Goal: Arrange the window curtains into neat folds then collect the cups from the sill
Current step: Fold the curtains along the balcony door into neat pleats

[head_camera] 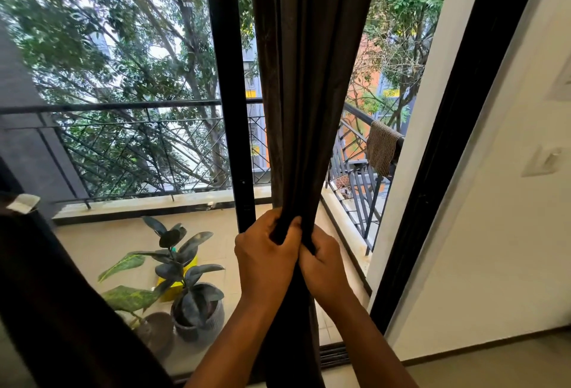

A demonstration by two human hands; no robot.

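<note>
A dark brown curtain (309,78) hangs in front of the glass door, gathered into narrow vertical folds. My left hand (265,261) grips the gathered folds from the left, fingers curled round the cloth. Touching it on the right, my right hand (324,264) grips the same bunch slightly lower. Another dark curtain (46,310) hangs at the lower left edge. No cups are in view.
A black door frame post (228,94) stands left of the curtain. Outside, potted plants (185,288) sit on the balcony floor, and a cloth (383,146) hangs on the railing. A white wall with a switch plate (542,160) is on the right.
</note>
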